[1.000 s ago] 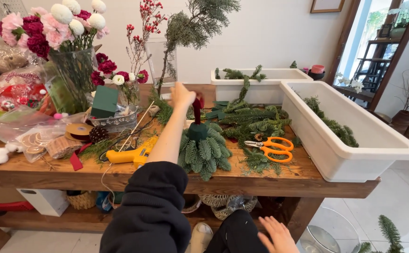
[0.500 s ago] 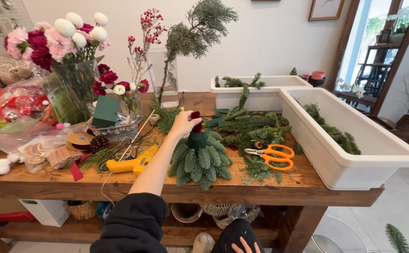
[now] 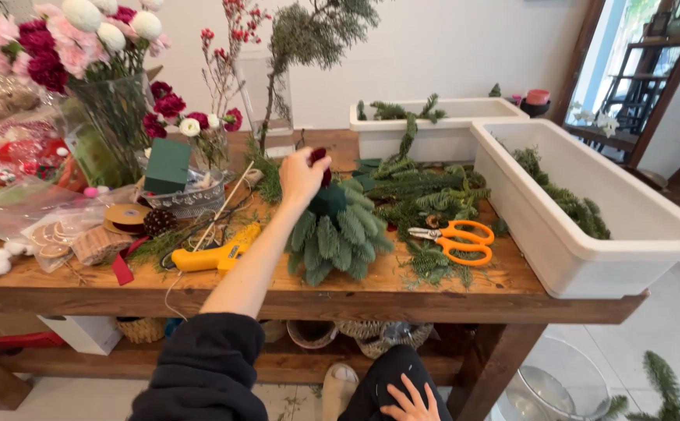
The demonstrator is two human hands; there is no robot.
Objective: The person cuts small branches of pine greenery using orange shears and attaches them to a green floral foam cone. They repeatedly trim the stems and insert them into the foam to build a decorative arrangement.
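Far left of the fir cone [image 3: 338, 230], a glass vase of pink and cream flowers [image 3: 83, 47] stood at the back of the wooden table [image 3: 402, 290]. A dark green foam block [image 3: 167, 165] sat in a dish nearer the cone. A yellow glue gun [image 3: 213, 254] lay just left of the cone's base.

The left hand [image 3: 302, 176] reached over the top of the cone, its fingers pinched around 1 dark red flower [image 3: 320, 156]. The flower was held at the cone's tip, touching it or nearly so; the palm hid the stem.

By the look of it, the step in hand was seating that flower as a topper. The next move would call for a straight, gentle push down, so the stem goes in without bending and the sprigs are not knocked.

Just right of the cone lay loose fir cuttings and orange scissors [image 3: 453, 238]. Farther right stood a long white trough [image 3: 589, 257]. Below the cone, under the table edge, the right hand [image 3: 414, 399] rested flat and loose on a dark trouser leg, grasping nothing.
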